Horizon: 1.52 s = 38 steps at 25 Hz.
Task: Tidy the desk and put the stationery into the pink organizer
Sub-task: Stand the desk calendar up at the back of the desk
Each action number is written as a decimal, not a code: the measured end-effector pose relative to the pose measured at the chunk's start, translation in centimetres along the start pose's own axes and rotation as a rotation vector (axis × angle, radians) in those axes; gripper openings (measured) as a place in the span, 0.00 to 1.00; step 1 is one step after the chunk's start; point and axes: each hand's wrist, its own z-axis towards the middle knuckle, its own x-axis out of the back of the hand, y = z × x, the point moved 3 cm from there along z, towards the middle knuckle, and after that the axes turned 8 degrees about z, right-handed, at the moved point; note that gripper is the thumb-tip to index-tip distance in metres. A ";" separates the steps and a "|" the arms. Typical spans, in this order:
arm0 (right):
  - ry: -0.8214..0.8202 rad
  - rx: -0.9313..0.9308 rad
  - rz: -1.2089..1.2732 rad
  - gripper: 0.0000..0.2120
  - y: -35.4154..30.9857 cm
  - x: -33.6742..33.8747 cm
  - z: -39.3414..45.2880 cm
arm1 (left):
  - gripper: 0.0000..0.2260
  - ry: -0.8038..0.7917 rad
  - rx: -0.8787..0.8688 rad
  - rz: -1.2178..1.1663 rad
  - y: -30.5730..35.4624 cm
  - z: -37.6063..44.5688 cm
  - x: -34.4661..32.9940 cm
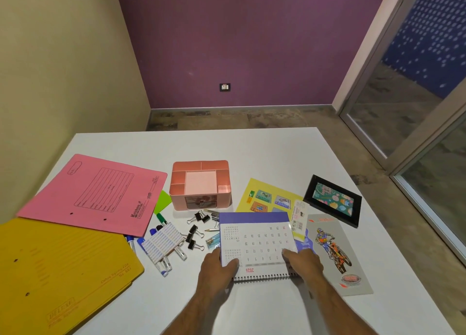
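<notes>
The pink organizer [200, 184] stands mid-desk with a pale notepad in its middle compartment. In front of it lie several black binder clips [195, 231], a pencil [212, 229], and markers [161, 249] partly under a lined white pad [163, 242]. My left hand [219, 265] and my right hand [303, 262] both grip the near corners of a spiral-bound desk calendar [257, 243], which faces away from me.
A pink file folder [95, 193] and a yellow folder [58, 276] cover the desk's left side. A yellow sheet [271, 196], a black photo frame [332, 200] and a motorbike notebook [335, 254] lie on the right. A green note [163, 201] lies beside the organizer.
</notes>
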 end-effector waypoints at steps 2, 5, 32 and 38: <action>-0.014 -0.022 0.145 0.29 -0.8 0.4 -1.2 | 0.09 0.018 0.007 -0.055 -0.2 -0.1 0.2; -0.025 -0.036 0.382 0.12 -1.9 1.1 -2.8 | 0.10 0.098 -0.003 -0.077 0.3 -0.1 1.1; 0.075 0.598 0.808 0.07 -13.5 4.8 -9.0 | 0.05 0.329 -0.257 -0.507 5.1 1.9 9.3; 0.109 0.616 0.690 0.15 -12.9 2.7 -9.4 | 0.06 0.373 -0.170 -0.607 3.6 2.0 10.1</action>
